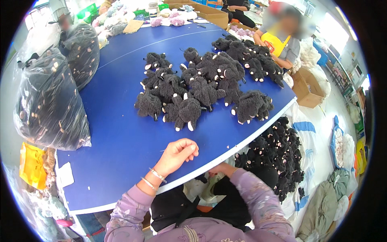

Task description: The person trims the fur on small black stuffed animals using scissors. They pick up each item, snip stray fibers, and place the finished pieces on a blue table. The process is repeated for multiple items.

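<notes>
The left hand (177,155) is raised at the near edge of the blue tabletop (117,161), its forearm slanting up and rightward from a lilac, flower-patterned sleeve (131,207), with two bracelets (156,175) round the bare wrist. Its fingers (186,142) are folded loosely in toward the palm and the thumb lies across their front; whether they pinch anything small cannot be told. The right hand (218,168) is low beside the white table edge, its forearm angled inward to the left, and it is partly hidden, so the state of its fingers cannot be told. Beyond the left hand, well apart from it, black plush toys (189,111) lie in a loose heap around the middle of the tabletop, tumbled together at various angles. Their pile is dense and curly, with pale, pinkish-white tips standing out from the bodies. More such toys (278,151) fill a pile below the table on the right, and clear plastic bags (52,105) packed with dark contents stand at the left.
</notes>
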Available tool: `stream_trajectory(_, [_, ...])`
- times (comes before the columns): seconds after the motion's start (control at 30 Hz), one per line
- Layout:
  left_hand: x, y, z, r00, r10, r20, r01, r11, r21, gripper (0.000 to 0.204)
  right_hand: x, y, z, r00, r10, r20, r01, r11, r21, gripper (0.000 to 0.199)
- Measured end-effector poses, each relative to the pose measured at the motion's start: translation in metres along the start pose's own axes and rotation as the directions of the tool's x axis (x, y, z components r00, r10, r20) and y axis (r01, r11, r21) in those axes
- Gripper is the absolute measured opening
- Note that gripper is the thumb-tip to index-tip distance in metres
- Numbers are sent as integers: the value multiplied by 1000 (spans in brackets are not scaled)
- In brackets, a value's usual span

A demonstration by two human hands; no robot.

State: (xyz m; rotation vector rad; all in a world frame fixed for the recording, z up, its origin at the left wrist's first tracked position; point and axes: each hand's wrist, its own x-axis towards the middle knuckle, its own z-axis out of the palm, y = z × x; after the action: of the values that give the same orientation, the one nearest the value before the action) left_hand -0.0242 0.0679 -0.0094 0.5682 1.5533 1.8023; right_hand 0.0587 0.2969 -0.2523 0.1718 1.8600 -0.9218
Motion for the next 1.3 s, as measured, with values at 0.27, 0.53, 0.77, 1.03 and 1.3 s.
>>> stream_trajectory(0.27, [-7,3,4,995,31,91,-37,997,63,24,-216,-68,-2,795,-606,-10,542,703,460,31])
stream_trajectory(0.53, [2,-7,-6,989,121,83,-90,947,-307,59,-252,-139,-24,344,-632,-694,913,54,404,37])
stream_trajectory(0.77, [7,-7,-11,980,108,-168,-124,988,-87,43,-187,-211,-46,408,-642,-649,893,133,430,37])
stream_trajectory(1.03, [6,-2,-18,970,64,-235,-119,966,-230,21,-200,-192,-77,284,-343,-895,945,255,202,43])
stream_trajectory(1.3, [0,5,-11,982,9,-188,-26,996,-86,23,-182,-188,-67,380,-363,-851,887,404,224,23])
